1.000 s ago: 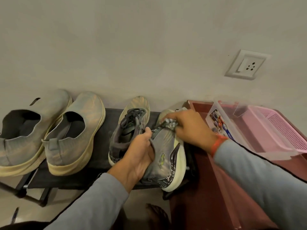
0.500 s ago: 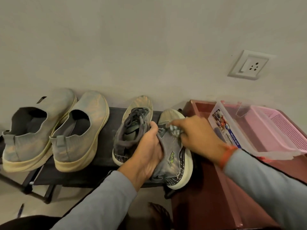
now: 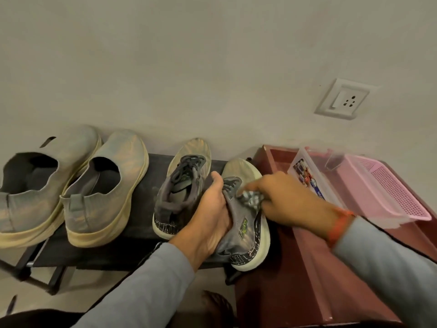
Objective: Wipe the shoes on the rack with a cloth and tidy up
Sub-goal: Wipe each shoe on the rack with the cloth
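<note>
On the black shoe rack [image 3: 144, 235] stand two grey slip-on shoes [image 3: 104, 188] at the left and a grey laced sneaker [image 3: 182, 183] in the middle. At the rack's right end my left hand [image 3: 210, 216] grips the collar of the second grey sneaker [image 3: 246, 233], which is tilted on its side. My right hand [image 3: 286, 200] holds a small checked cloth [image 3: 250, 197] bunched in its fingers and presses it against that sneaker's upper, near the laces.
A dark red cabinet [image 3: 305, 268] stands right of the rack, with a clear plastic box [image 3: 314, 176] and a pink basket [image 3: 387, 192] on top. A wall socket [image 3: 345, 99] is on the wall above. Pale floor lies below the rack.
My right hand has drawn the cloth from the sneaker's toe back along the upper towards me. My left hand still holds the same sneaker.
</note>
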